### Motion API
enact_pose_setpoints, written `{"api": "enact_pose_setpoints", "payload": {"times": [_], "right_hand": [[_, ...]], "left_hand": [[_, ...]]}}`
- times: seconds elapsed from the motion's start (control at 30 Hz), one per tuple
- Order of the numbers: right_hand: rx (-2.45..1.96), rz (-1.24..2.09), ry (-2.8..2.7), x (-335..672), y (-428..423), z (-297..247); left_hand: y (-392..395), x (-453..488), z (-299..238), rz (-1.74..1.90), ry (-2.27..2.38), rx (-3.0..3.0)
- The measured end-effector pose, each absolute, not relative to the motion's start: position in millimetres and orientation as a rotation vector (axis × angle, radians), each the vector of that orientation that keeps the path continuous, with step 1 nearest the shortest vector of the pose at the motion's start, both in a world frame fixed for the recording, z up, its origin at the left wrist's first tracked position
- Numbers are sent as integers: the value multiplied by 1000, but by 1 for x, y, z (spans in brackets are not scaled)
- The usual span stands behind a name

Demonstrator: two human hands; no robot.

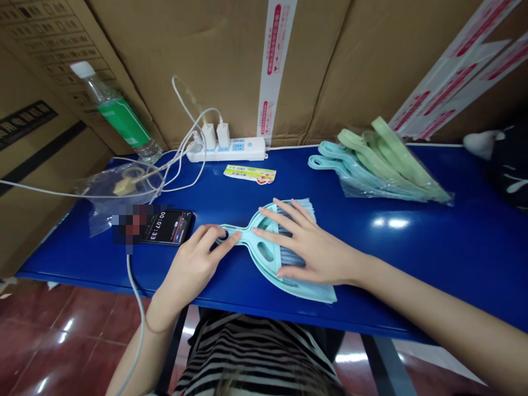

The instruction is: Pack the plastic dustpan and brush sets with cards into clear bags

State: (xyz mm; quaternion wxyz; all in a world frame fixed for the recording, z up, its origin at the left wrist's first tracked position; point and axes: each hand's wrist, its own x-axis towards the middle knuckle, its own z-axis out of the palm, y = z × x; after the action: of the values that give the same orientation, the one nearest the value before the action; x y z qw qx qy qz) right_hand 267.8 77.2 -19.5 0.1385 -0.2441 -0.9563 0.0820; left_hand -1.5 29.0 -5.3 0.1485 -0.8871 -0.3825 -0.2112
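Note:
A pale teal plastic hand broom [270, 275] lies flat on the blue table [445, 258], with light blue bristles showing under and beyond its head. My left hand [193, 261] grips the narrow handle near its looped end, thumb and fingers on the plastic. My right hand [305, 245] presses down across the broom's head with its fingers spread. A striped top covers my body below the table edge, and a white cable [136, 313] runs down beside my left arm.
A phone [169, 226] shows a timer on the table, next to a plastic bag [124, 187]. Behind stand a white power strip [226, 149] with chargers, a water bottle [119, 118], and a clear bag of green and teal plastic pieces [383, 170]. Cardboard boxes [206, 55] form the back wall.

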Motion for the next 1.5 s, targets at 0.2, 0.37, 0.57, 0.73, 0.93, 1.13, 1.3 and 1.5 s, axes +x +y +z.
{"api": "enact_pose_setpoints", "payload": {"times": [0.2, 0.37, 0.57, 0.73, 0.93, 1.13, 1.3, 1.5], "right_hand": [[-700, 228, -2765, 268, 78, -15], [-716, 264, -2777, 267, 76, -17], [-714, 300, -2808, 266, 75, -20], [-700, 307, -2842, 267, 75, -16], [-888, 67, -2648, 276, 94, -1], [-987, -176, -2620, 278, 149, 9], [-1031, -215, -2667, 258, 188, 5], [-1057, -204, -2647, 250, 185, 14]], "left_hand": [[30, -3, -6, -581, -1076, -2571], [30, -3, -5, -574, -1072, -2575], [31, -2, -4, -585, -1064, -2542], [30, -2, -6, -565, -1115, -2463], [26, -6, -10, -616, -1173, -2404], [26, -7, -11, -649, -1182, -2399], [25, -8, -12, -651, -1168, -2413], [25, -8, -12, -645, -1168, -2417]]}}
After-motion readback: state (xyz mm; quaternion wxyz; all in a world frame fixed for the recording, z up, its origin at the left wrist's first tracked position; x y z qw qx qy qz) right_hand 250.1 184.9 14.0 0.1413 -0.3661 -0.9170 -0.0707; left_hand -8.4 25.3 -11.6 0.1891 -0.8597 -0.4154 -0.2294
